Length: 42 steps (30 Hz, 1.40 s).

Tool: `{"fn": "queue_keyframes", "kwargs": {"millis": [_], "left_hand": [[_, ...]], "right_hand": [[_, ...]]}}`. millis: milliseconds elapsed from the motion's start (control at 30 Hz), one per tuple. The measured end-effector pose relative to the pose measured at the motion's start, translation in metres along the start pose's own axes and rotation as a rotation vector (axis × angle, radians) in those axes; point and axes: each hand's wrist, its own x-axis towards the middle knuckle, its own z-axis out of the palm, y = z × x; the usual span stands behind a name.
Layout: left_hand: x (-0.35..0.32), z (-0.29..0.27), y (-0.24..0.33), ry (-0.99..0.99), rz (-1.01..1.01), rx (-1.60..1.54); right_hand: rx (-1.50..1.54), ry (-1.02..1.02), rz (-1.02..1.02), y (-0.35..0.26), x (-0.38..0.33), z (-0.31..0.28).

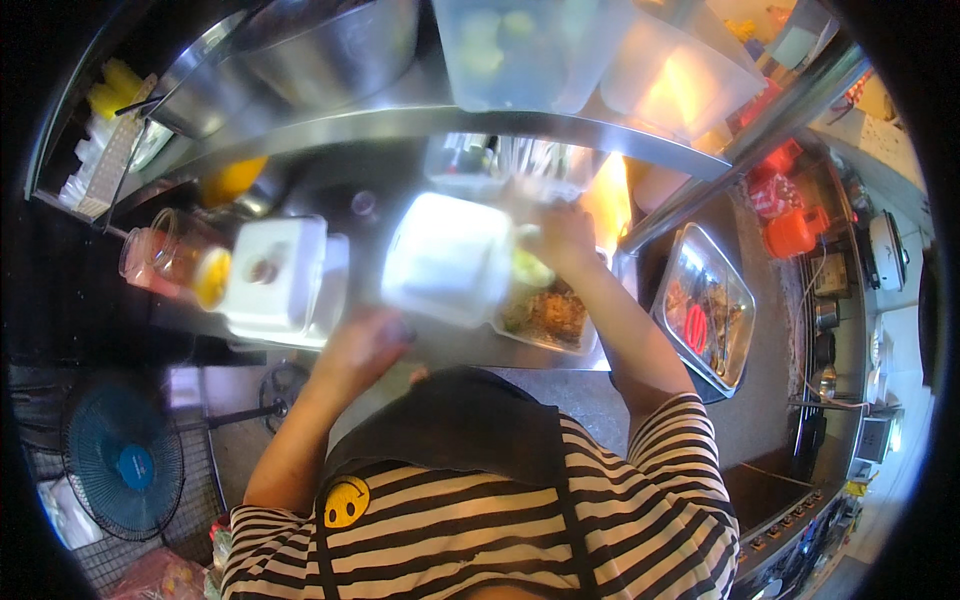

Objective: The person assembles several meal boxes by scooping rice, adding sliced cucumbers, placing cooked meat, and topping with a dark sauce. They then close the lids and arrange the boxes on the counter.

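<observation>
A white foam clamshell box (450, 255) lies on the metal counter (440, 345) with its lid half raised. Inside are rice-like food and green slices (545, 305). My left hand (365, 345) rests at the box's near left corner, touching the lid's edge. My right hand (565, 235) is at the box's far right side, fingers bent by the lid's hinge end; whether it grips anything is unclear. A second closed white foam box (280, 280) sits to the left.
A metal tray of red and brown food (705, 305) lies to the right. Glass jars (165, 255) stand at left. A steel shelf (420, 120) above carries bowls and clear plastic tubs. A blue fan (125, 460) stands on the floor lower left.
</observation>
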Motion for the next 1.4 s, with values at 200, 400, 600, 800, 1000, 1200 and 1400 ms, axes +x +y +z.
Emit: {"fn": "queue_keyframes", "kwargs": {"millis": [200, 400, 600, 800, 1000, 1200, 1400], "left_hand": [[-0.001, -0.004, 0.002, 0.003, 0.018, -0.002], [0.013, 0.007, 0.004, 0.055, 0.056, 0.049], [0.061, 0.017, 0.028, -0.003, 0.209, -0.022], [0.082, 0.04, 0.035, -0.097, 0.214, -0.025], [0.083, 0.045, 0.047, -0.065, 0.285, 0.042], [0.096, 0.089, 0.059, -0.091, 0.386, 0.09], [0.096, 0.106, 0.074, -0.123, 0.288, 0.231]], "right_hand": [[-0.155, -0.113, -0.484, -0.034, -0.085, -0.015], [-0.171, 0.072, -0.73, -0.028, -0.111, 0.01], [-0.167, 0.035, -0.722, -0.031, -0.112, 0.004], [-0.232, 0.225, -0.793, -0.025, -0.099, 0.016], [0.124, 0.282, -0.657, -0.01, -0.103, -0.016], [0.335, 0.379, -0.343, 0.023, -0.103, -0.003], [0.327, 0.486, -0.313, 0.021, -0.102, 0.017]]}}
